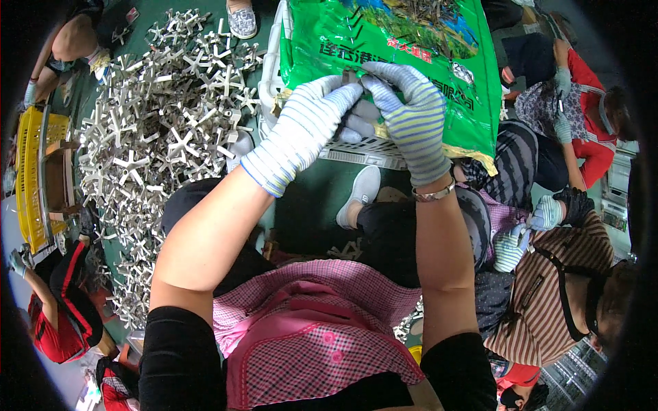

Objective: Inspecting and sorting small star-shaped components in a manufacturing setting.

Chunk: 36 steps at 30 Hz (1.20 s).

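Note:
My left hand [301,127], in a white glove with blue stripes, is closed in a pinch. A small dark piece [350,74] sticks up at its fingertips; its kind is too small to tell. My right hand [415,116], in a matching glove, is closed close beside it, with thumb and forefinger near the same piece. Whatever its fingers hold is hidden. Both hands are above the near edge of a green printed plastic bag [315,27]. The bag lies over a white plastic crate [271,68]. Several small dark strips [428,20] are heaped on the bag's far part.
A large pile of pale, star-shaped branched parts [171,130] covers the floor at left. A yellow crate [31,171] stands at the far left. Co-workers sit around: one in striped clothing [548,294] at right, one in red [589,116] farther back, others at left.

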Motion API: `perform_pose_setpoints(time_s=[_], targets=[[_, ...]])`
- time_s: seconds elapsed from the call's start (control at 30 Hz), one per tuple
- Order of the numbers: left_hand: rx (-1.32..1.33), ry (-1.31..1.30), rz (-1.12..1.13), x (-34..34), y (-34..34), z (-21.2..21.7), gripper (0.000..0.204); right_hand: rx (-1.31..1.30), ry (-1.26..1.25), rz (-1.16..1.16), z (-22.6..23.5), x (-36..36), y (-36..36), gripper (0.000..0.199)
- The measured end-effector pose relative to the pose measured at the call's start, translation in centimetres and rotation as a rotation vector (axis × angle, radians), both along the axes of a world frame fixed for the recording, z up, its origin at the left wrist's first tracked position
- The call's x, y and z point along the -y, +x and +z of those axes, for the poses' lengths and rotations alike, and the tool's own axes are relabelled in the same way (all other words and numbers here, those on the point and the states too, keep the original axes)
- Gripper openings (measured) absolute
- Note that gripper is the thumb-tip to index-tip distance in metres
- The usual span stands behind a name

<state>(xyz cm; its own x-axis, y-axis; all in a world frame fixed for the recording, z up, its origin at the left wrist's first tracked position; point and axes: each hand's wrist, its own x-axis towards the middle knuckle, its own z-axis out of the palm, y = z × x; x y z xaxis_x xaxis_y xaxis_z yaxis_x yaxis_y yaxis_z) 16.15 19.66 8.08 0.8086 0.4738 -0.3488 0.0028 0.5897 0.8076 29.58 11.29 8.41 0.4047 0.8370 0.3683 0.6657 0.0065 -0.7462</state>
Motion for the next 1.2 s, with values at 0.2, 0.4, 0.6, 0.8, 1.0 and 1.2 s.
perform_pose_setpoints(time_s=[0.2, 0.4, 0.6, 0.8, 1.0, 1.2], targets=[[0.022, 0.082, 0.069, -1.4, -0.6, 0.4, 0.029, -0.099, 0.092, -0.220, 1.1, 1.2, 2.1, 0.031], [0.090, 0.000, 0.163, -2.4, -0.9, 0.5, 0.027, -0.009, 0.001, -0.486, -1.6, 3.0, 7.9, 0.029], [0.085, 0.025, 0.172, -2.3, -0.9, 0.2, 0.031, 0.159, -0.391, -0.404, -2.9, 2.0, 7.2, 0.027], [0.051, 0.058, 0.183, -2.1, -0.9, 0.7, 0.030, 0.400, -0.568, -0.348, -2.8, 0.5, 6.5, 0.031], [0.039, 0.068, 0.181, -2.3, -1.4, 1.1, 0.031, 0.679, -0.569, -0.385, -3.2, -0.4, 5.7, 0.027], [0.063, 0.001, 0.165, -2.2, -1.9, 1.5, 0.034, 0.276, -0.309, -0.457, -1.6, 0.9, 4.9, 0.027]])
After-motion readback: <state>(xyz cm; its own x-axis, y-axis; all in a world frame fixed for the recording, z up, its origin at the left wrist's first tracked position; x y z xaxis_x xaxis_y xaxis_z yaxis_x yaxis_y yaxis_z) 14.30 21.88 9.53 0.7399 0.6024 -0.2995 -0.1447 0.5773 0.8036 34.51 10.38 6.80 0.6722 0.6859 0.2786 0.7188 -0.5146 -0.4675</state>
